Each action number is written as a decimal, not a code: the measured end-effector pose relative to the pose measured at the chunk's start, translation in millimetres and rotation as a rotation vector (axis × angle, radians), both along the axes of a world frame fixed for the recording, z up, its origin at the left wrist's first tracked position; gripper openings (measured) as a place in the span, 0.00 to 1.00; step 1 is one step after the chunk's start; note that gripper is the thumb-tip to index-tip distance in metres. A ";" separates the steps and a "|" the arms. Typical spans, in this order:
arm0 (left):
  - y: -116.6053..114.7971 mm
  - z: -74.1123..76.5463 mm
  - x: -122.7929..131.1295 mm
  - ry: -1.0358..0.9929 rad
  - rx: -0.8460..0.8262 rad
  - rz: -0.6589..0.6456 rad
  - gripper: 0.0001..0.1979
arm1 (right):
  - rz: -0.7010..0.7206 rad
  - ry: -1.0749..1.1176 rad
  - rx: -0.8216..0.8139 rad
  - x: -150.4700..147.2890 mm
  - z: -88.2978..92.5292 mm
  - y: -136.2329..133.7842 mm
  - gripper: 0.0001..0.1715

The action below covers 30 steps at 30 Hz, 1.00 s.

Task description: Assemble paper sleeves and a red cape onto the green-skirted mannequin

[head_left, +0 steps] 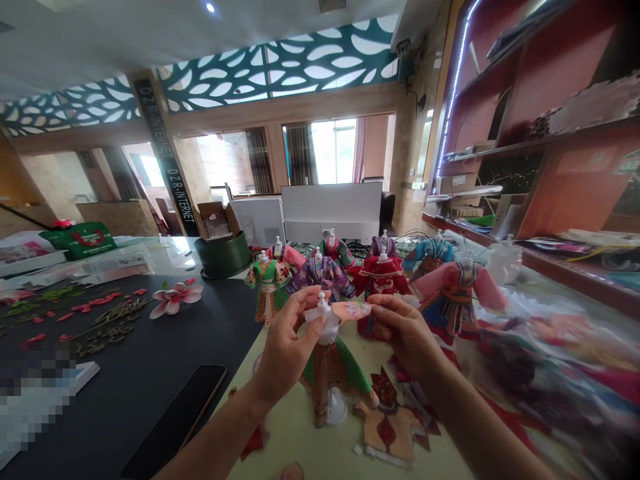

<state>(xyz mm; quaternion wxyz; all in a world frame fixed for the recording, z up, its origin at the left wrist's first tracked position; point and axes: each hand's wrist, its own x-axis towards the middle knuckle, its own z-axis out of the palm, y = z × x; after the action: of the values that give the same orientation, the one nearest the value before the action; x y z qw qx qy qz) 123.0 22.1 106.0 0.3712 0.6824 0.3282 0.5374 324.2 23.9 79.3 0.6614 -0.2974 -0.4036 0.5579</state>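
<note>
The left hand's fingers [313, 335] partly cover a small white plastic dress form [330, 331]. A multicoloured heap of sheer fabric [543, 360] is blurred; a flat white object [83, 378] is partly pixelated, cut off at left.

Teal leaf-pattern lattice [267, 70] above bright windows [336, 152]; dark curtains [301, 155]; black pillar [160, 150] lettered DZR-INTERNET. Right: red-backed shelving [555, 80], white LED strip [453, 87] along edge. Ceiling light [210, 8] lit.

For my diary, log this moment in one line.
left hand: holding knob-topped white mannequin in green-and-tan skirt | right hand: pinching floral peach cloth piece
</note>
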 end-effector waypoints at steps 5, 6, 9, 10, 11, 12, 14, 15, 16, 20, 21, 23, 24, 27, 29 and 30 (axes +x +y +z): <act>-0.4 4.1 -1.4 0.060 0.076 0.000 0.19 | 0.002 -0.007 -0.004 -0.9 0.1 0.6 0.12; -0.6 4.6 -1.5 0.062 0.070 -0.014 0.19 | 0.002 -0.008 -0.006 -1.3 -0.1 0.7 0.12; -0.8 5.2 -1.3 0.056 0.038 -0.049 0.20 | 0.001 -0.010 -0.013 -2.0 -0.8 0.8 0.13; -0.7 5.1 -1.1 0.052 0.034 -0.054 0.20 | 0.002 -0.011 -0.015 -2.1 -1.2 0.8 0.13; -0.5 5.0 -0.9 0.049 0.032 -0.058 0.20 | 0.002 -0.013 -0.016 -2.0 -1.6 0.8 0.13; -0.3 4.7 -0.7 0.046 0.030 -0.060 0.20 | 0.001 -0.015 -0.017 -1.9 -2.0 0.9 0.13; 0.3 4.3 -0.6 0.049 0.019 -0.067 0.21 | -0.006 -0.022 -0.018 -1.6 -3.1 1.2 0.13; 0.5 4.1 -0.7 0.050 0.013 -0.067 0.21 | -0.011 -0.027 -0.019 -1.4 -3.6 1.4 0.14; 0.7 4.0 -0.9 0.052 0.008 -0.067 0.21 | -0.013 -0.032 -0.020 -1.4 -4.2 1.6 0.14; 0.9 4.0 -1.8 0.046 -0.004 -0.066 0.20 | -0.012 -0.045 -0.025 -1.7 -5.5 1.4 0.14; 1.0 4.1 -1.7 0.043 -0.005 -0.068 0.20 | -0.012 -0.046 -0.029 -2.1 -5.5 0.9 0.14; 1.2 4.6 -0.4 0.037 -0.003 -0.067 0.20 | -0.006 -0.042 -0.039 -3.1 -5.2 -0.5 0.14; 1.4 4.9 0.6 0.034 -0.003 -0.064 0.20 | 0.000 -0.039 -0.045 -3.8 -5.0 -1.6 0.14; 1.5 6.5 4.7 0.046 0.003 -0.039 0.20 | 0.023 -0.043 -0.052 -6.5 -5.0 -6.2 0.14; 1.3 8.0 7.3 0.061 0.006 -0.009 0.20 | 0.027 -0.047 -0.064 -8.4 -5.5 -9.9 0.13; 1.1 8.8 8.3 0.064 0.005 0.005 0.20 | 0.024 -0.045 -0.074 -9.2 -5.7 -11.8 0.13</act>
<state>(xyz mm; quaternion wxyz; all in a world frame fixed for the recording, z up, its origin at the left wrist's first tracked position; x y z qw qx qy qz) 131.3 23.2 114.8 0.3574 0.6994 0.3401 0.5172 315.0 12.1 73.6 0.6338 -0.3292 -0.4009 0.5737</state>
